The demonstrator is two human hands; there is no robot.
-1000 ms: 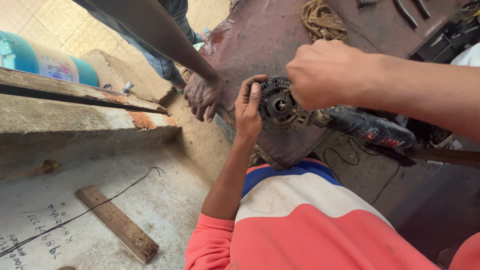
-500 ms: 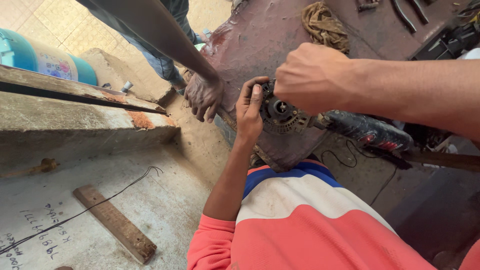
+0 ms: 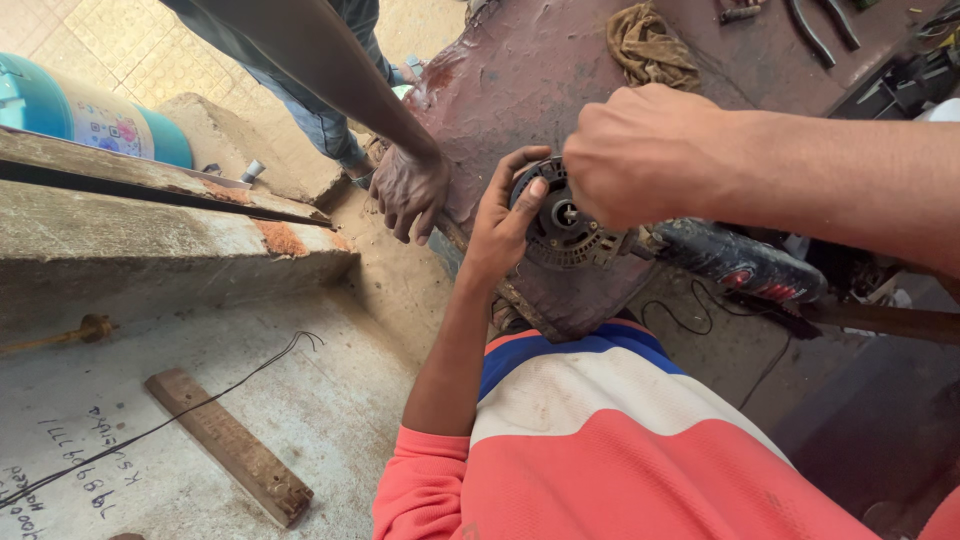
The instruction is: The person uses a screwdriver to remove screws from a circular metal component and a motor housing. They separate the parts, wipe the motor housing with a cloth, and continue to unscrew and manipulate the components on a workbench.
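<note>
Hands on a power tool at the near edge of a rusty red metal desk. Compared with the frame half a second earlier, the right hand sits a little lower and further toward the right over the tool's head, so more of the round black disc housing is uncovered; the left hand keeps its place against the housing's left rim, and the other person's hand remains flat on the desk edge.

The angle grinder lies roughly level, its long axis running from the disc housing at centre out to the lower right, where the dark body with red markings ends near a cable. The disc face is turned toward the camera and slightly left.

Left grip: fingers curled partway round the housing rim, thumb along its lower edge, index fingertip pressed on the face. Right grip: closed into a fist over the top of the head where it meets the body; what lies inside the fist is hidden.

Beyond the hands, a crumpled brown rag lies on the desk. To the left are a concrete ledge, a blue cylinder, and, on the floor, a wooden strip beside a thin black wire.
</note>
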